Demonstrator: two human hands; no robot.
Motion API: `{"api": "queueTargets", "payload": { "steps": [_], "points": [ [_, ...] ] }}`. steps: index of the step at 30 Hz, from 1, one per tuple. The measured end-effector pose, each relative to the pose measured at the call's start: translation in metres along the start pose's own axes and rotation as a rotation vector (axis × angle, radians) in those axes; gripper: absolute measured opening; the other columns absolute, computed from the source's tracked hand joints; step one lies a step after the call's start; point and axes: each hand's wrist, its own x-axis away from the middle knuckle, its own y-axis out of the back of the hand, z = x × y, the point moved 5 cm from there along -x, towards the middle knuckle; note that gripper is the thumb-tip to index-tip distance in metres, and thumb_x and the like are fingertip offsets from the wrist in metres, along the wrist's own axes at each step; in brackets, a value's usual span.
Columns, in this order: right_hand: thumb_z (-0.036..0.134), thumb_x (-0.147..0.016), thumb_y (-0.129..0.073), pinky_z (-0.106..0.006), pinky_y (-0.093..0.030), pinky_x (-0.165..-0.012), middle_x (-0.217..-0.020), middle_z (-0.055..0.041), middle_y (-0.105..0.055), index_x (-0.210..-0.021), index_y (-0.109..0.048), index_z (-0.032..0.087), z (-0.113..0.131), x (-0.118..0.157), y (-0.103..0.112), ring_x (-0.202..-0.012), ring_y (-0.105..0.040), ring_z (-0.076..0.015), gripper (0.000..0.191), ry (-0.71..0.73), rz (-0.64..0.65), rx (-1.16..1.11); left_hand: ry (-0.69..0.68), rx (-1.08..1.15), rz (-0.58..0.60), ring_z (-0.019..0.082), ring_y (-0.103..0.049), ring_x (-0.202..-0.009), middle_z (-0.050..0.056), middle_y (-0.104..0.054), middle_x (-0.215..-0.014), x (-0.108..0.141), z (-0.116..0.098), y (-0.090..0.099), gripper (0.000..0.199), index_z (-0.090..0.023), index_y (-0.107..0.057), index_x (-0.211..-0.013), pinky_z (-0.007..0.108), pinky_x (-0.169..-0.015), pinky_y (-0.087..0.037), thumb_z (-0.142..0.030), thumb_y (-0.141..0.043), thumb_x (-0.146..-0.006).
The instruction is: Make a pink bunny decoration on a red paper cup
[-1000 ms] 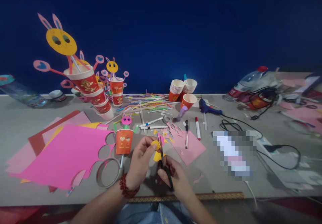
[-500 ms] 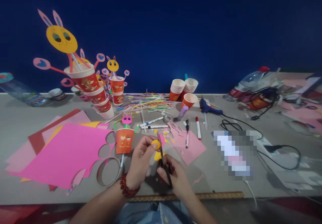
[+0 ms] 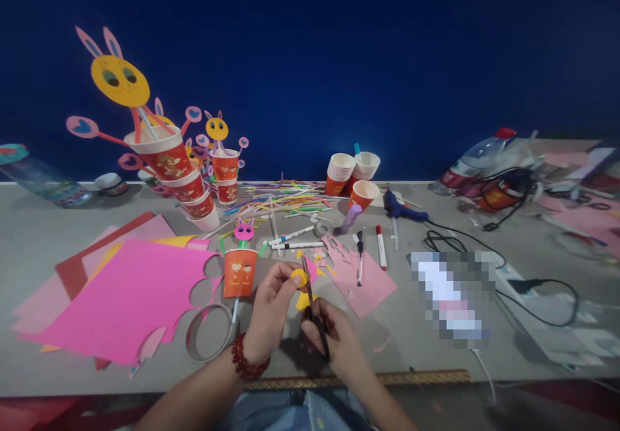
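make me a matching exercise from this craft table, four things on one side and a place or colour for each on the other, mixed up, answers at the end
Things:
1. scissors
2. yellow paper disc
3. hot glue gun
4. black pen

Places and colours:
A. lying across a pink sheet
B. held in the right hand
C. dark blue body
D. pinched in the fingers of the left hand

Right pairs: 1-B, 2-D, 3-C, 4-A
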Motion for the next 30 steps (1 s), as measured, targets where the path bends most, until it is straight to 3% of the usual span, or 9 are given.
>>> {"api": "queueTargets", "payload": {
  "steps": [13, 16, 21, 30],
  "points": [
    [0.059, -0.072, -0.070, -0.020, -0.032, -0.040, -0.051, 0.0101, -0.040, -0.067, -0.037, 0.023, 0.007, -0.011, 0.007, -0.039, -0.043, -0.0079, 0.049, -0.054, -0.010, 0.097, -0.012, -0.010, -0.040, 0.012, -0.055, -0.073, 0.000, -0.061, -0.086, -0.005, -0.014, 0.000, 0.014, -0.019, -0.057, -0.075, 0.026, -0.074, -0.045, -0.027, -0.065, -0.083],
    [0.063, -0.069, -0.071, -0.020, -0.034, -0.041, -0.051, 0.0100, -0.041, -0.066, -0.035, 0.023, 0.014, -0.013, 0.012, -0.039, -0.045, -0.0084, 0.054, -0.047, 0.052, 0.097, -0.007, -0.066, 0.016, 0.014, -0.057, -0.077, 0.002, -0.063, -0.092, -0.008, -0.024, 0.000, 0.015, -0.018, -0.057, -0.075, 0.027, -0.075, -0.046, -0.027, -0.067, -0.083],
    [0.068, -0.067, -0.070, -0.021, -0.031, -0.043, -0.052, 0.0082, -0.046, -0.066, -0.037, 0.023, 0.025, -0.011, 0.022, -0.042, -0.047, -0.0093, 0.056, -0.059, 0.188, 0.124, -0.005, -0.185, 0.167, 0.016, -0.057, -0.079, 0.003, -0.063, -0.087, -0.012, -0.036, -0.004, 0.017, -0.018, -0.057, -0.074, 0.028, -0.074, -0.046, -0.029, -0.068, -0.082],
    [0.067, -0.065, -0.072, -0.020, -0.031, -0.043, -0.053, 0.0081, -0.046, -0.067, -0.038, 0.023, 0.025, -0.010, 0.031, -0.041, -0.046, -0.0087, 0.056, -0.107, 0.206, 0.125, 0.028, -0.210, 0.271, 0.017, -0.058, -0.082, 0.004, -0.065, -0.084, -0.017, -0.038, -0.008, 0.019, -0.018, -0.054, -0.074, 0.031, -0.078, -0.044, -0.028, -0.066, -0.084]
  ]
}}
